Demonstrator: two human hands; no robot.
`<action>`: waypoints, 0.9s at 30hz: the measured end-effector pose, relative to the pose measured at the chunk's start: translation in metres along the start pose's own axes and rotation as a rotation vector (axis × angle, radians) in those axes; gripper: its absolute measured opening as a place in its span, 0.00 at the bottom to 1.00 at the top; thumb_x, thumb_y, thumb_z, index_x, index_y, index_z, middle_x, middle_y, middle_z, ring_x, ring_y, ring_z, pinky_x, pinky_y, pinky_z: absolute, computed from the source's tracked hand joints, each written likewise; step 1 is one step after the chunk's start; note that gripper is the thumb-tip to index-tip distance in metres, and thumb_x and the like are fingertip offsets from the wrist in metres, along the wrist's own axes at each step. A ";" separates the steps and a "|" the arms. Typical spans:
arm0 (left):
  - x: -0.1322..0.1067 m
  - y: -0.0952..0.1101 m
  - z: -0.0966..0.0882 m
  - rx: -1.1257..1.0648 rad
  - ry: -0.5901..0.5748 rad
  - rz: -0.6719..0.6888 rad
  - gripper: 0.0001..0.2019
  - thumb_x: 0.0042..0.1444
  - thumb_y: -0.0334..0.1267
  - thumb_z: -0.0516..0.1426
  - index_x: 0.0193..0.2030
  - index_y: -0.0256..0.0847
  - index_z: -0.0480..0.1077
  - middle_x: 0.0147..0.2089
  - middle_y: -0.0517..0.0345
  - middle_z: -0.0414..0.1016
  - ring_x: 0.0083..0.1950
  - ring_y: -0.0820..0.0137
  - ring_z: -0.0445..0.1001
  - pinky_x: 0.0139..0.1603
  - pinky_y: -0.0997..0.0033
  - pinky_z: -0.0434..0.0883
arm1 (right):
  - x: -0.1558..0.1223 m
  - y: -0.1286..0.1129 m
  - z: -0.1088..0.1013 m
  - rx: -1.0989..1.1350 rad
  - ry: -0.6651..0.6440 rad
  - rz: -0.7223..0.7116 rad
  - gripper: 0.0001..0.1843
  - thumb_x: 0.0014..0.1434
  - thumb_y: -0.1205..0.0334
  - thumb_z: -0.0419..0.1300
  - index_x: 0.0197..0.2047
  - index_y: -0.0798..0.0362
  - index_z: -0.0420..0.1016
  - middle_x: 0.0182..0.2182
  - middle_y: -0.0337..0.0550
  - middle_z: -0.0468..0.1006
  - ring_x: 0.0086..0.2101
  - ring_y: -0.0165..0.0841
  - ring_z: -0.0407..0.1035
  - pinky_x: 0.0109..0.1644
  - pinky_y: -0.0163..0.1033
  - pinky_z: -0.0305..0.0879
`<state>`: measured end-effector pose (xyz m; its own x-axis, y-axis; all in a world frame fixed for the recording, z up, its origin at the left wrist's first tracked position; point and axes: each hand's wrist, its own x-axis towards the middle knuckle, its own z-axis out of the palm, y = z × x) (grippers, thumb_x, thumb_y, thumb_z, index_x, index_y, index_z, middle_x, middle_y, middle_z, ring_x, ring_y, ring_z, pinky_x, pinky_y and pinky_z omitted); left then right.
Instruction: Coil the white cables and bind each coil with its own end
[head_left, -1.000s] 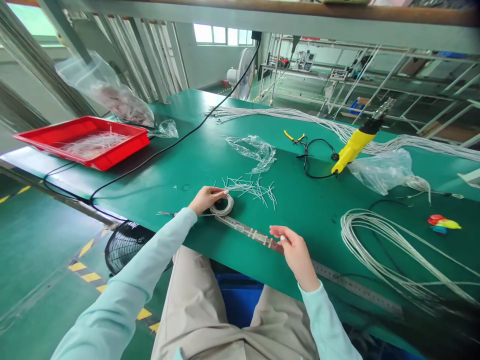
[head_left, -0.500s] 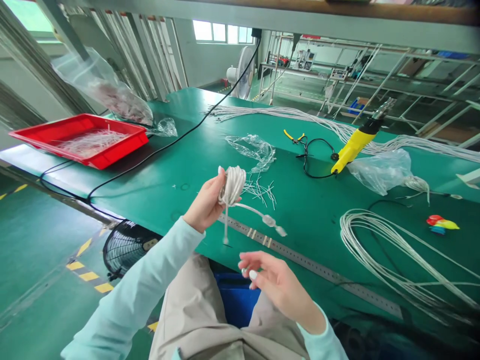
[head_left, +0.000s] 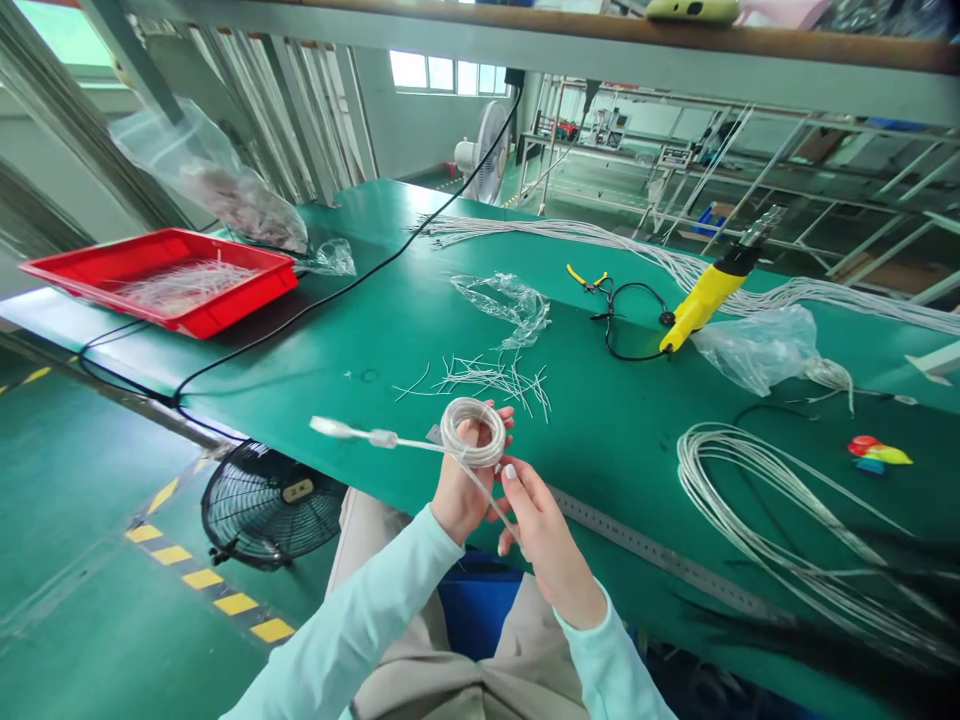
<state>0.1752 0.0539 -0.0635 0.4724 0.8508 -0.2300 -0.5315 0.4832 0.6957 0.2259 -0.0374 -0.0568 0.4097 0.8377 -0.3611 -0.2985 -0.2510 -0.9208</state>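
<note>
Coil (head_left: pixel 472 402) in hands (head_left: pixel 461 490) (head_left: pixel 544 545), wire scraps (head_left: pixel 184 285) in red tray (head_left: pixel 225 318).

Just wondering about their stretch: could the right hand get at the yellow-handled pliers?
Probably yes, with a lean: the right hand is at the white cable coil, and only thin wire offcuts lie before the yellow-handled pliers.

Left hand (head_left: pixel 459 485) partly behind wire coil (head_left: pixel 472 432)
</note>
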 end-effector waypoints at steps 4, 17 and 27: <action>-0.004 0.005 -0.006 0.160 -0.005 -0.040 0.16 0.44 0.41 0.68 0.40 0.40 0.75 0.39 0.54 0.81 0.38 0.65 0.76 0.31 0.72 0.70 | 0.003 0.000 0.009 -0.060 -0.040 -0.038 0.30 0.60 0.31 0.48 0.43 0.51 0.69 0.15 0.27 0.56 0.15 0.23 0.49 0.14 0.26 0.45; 0.005 0.041 -0.056 0.429 -0.052 -0.314 0.11 0.54 0.44 0.58 0.35 0.38 0.74 0.41 0.44 0.81 0.44 0.60 0.80 0.46 0.61 0.78 | 0.022 0.011 -0.006 -0.479 0.017 -0.295 0.14 0.59 0.58 0.58 0.48 0.51 0.74 0.35 0.41 0.79 0.23 0.30 0.67 0.29 0.38 0.66; 0.052 0.083 -0.078 1.305 0.070 -0.138 0.20 0.59 0.53 0.58 0.28 0.37 0.72 0.22 0.62 0.73 0.20 0.72 0.71 0.27 0.67 0.73 | 0.029 0.022 -0.031 -0.704 0.137 -0.469 0.14 0.61 0.67 0.53 0.42 0.51 0.80 0.41 0.49 0.79 0.39 0.41 0.73 0.47 0.48 0.70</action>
<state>0.1007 0.1550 -0.0709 0.4092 0.8388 -0.3592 0.6030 0.0468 0.7964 0.2580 -0.0335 -0.0918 0.4714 0.8753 0.1076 0.5140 -0.1735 -0.8401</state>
